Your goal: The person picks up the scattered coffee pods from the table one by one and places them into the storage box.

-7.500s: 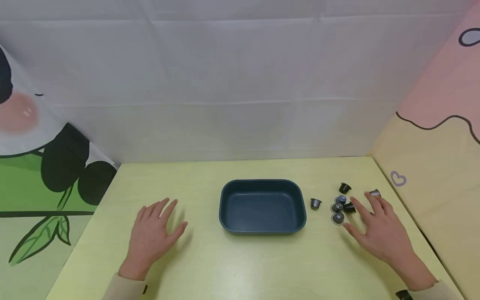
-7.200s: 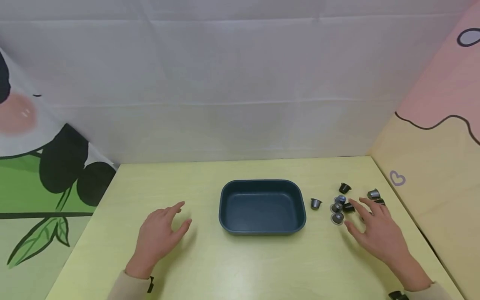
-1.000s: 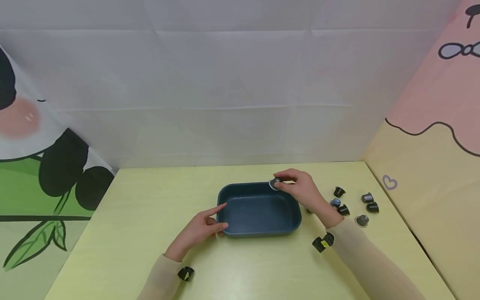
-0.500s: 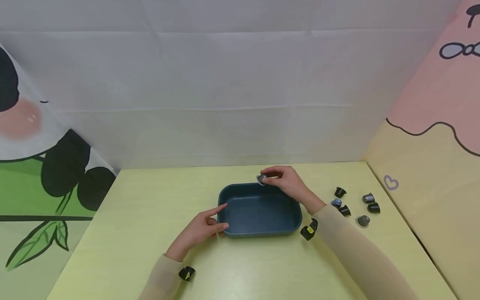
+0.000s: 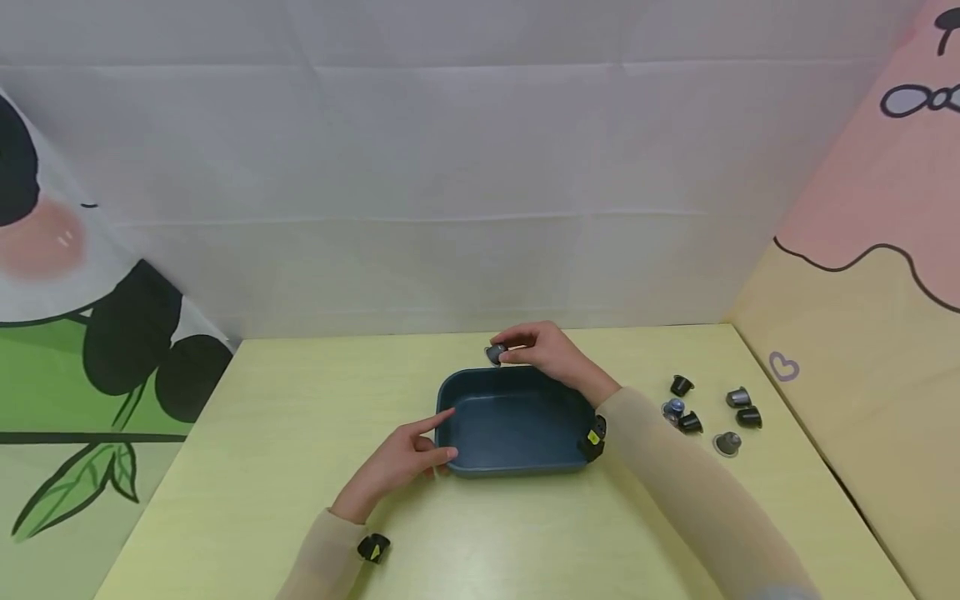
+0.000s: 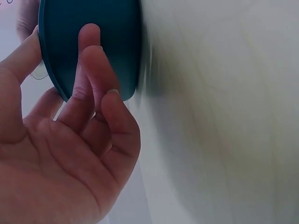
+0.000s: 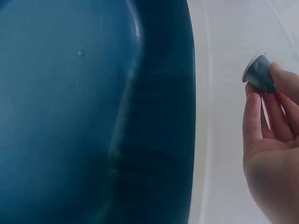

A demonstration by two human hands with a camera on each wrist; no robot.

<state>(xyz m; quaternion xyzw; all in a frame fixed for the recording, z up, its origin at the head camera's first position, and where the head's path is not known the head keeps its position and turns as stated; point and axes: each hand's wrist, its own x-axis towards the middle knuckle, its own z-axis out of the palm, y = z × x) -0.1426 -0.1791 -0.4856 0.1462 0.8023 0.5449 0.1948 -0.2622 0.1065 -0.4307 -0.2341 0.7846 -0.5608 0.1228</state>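
Observation:
My right hand (image 5: 546, 350) pinches a grey coffee capsule (image 5: 496, 354) between thumb and fingers, just past the far rim of a dark blue rectangular tray (image 5: 517, 473). In the right wrist view the capsule (image 7: 259, 73) is tilted, its rimmed end pointing up and left. My left hand (image 5: 401, 458) grips the tray's left end, thumb and index finger at the rim. The left wrist view shows its other fingers (image 6: 88, 60) curled against the outer wall (image 6: 121, 51). Nothing lies in the visible part of the tray; my right wrist covers its right end.
Several capsules lie at the table's right: a black one (image 5: 681, 385), a blue one (image 5: 674, 407) beside another black one (image 5: 690, 422), a grey one (image 5: 727, 443), and two more near the right wall. A pale cloth wall (image 5: 480, 275) rises behind the table.
Over the last second my right hand has carried the capsule left along the tray's far rim and slightly beyond it. My left hand stays put; earlier it was off the tray.

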